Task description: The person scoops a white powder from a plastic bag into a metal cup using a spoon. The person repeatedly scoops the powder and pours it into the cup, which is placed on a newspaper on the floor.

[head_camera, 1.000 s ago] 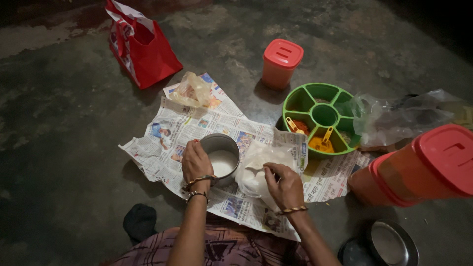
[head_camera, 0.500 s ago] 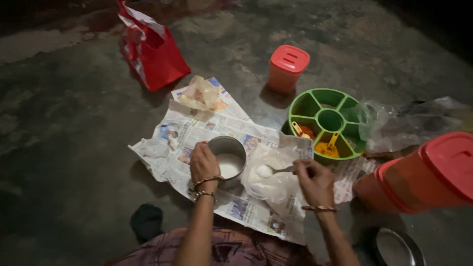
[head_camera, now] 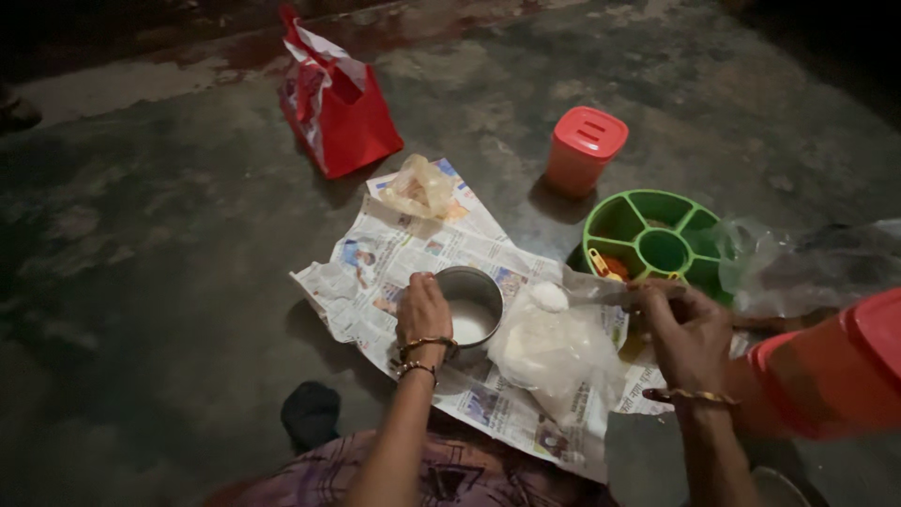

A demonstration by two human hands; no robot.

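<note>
The left hand curls around the near rim of a steel cup holding white powder, standing on newspaper spread over the floor. The right hand pinches the handle of a spoon, its bowl heaped with white powder just above an open plastic bag beside the cup. A green divided spice tray, a red-lidded container and a red bag lie beyond.
</note>
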